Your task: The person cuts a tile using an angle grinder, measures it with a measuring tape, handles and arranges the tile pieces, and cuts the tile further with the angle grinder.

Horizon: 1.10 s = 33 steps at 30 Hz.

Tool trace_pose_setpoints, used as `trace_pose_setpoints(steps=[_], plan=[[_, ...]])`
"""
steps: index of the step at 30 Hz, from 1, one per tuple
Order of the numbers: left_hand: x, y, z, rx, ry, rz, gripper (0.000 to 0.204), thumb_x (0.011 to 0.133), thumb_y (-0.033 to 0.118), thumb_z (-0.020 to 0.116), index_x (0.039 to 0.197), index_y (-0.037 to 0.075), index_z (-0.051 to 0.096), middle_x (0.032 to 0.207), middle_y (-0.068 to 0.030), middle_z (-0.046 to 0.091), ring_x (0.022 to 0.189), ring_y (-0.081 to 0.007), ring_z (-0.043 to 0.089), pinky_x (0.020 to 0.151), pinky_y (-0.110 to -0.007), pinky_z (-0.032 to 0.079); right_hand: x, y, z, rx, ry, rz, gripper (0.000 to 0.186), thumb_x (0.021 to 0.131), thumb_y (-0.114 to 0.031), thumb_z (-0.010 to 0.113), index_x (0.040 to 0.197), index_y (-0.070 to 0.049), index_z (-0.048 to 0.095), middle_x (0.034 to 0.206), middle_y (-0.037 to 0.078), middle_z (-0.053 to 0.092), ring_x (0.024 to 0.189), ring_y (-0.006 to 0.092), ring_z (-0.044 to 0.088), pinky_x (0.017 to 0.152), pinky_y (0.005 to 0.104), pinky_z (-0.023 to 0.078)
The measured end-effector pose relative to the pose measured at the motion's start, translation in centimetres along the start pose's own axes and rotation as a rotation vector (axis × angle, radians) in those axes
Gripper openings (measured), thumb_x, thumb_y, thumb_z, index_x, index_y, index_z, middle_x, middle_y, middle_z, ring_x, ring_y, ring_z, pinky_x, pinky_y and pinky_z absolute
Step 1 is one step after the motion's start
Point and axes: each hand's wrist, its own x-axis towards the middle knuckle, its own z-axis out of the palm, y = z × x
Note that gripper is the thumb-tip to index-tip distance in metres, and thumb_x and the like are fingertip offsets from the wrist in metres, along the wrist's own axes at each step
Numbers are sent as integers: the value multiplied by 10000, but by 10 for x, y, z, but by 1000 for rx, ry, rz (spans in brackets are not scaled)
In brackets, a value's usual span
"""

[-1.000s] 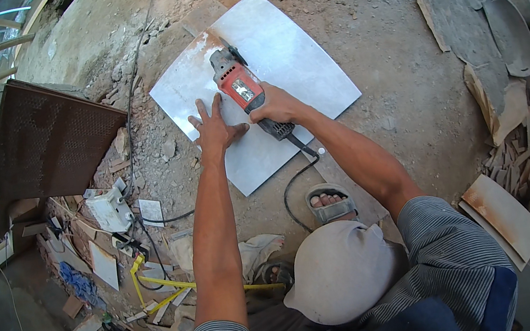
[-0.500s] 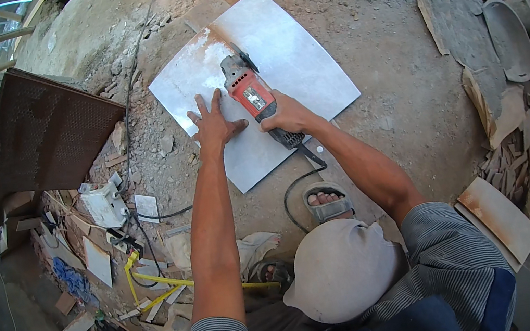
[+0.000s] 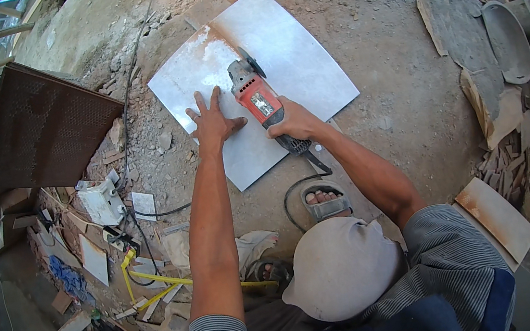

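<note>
A large white tile point(image 3: 302, 69) lies on the dusty ground in front of me, with an orange-brown dust streak near its far edge. My right hand point(image 3: 294, 121) is wrapped round the rear body of a red and grey angle grinder point(image 3: 257, 96). The grinder's dark disc point(image 3: 252, 62) stands edge-on over the tile, near the end of the streak; whether it touches the surface I cannot tell. Flat on the tile's left part, my left hand point(image 3: 213, 124) presses with fingers spread. The grinder's black cord point(image 3: 293, 192) curls back past my sandalled foot.
To the left are a brown perforated tile stack point(image 3: 47, 127), a white electrical box point(image 3: 102, 203) with cords and a yellow folding rule point(image 3: 162, 279). Rubble lies beyond the tile. At right are a grey basin point(image 3: 509, 40), broken tile pieces point(image 3: 510, 161) and another dusty tile point(image 3: 499, 218).
The grinder and my right hand have shifted slightly right and a little toward me across the tile. My left hand stays in place.
</note>
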Motion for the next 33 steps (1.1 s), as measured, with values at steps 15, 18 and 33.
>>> trace_pose_setpoints(steps=[15, 18, 33], plan=[[1, 2, 0, 11, 1, -5, 1069, 580, 417, 856, 1465, 334, 263, 1575, -113, 43, 1392, -509, 68, 974, -763, 259, -32, 6, -3, -23, 5, 54, 746, 569, -285, 782, 1177, 45, 506, 1062, 204, 613, 977, 316, 594, 880, 350, 454], [0, 2, -1, 14, 0, -5, 1067, 582, 421, 854, 1465, 334, 262, 1575, -113, 44, 1392, -509, 69, 972, -761, 266, -39, 3, -3, -26, -1, 65, 744, 568, -283, 782, 1177, 43, 505, 1066, 202, 611, 976, 314, 593, 879, 349, 454], [-2, 4, -3, 9, -10, -17, 1083, 569, 421, 860, 1468, 324, 263, 1574, -128, 41, 1392, -508, 72, 968, -768, 256, -81, 20, -3, -40, -18, 100, 751, 581, -284, 783, 1195, 40, 498, 1076, 191, 605, 985, 302, 588, 890, 345, 449]])
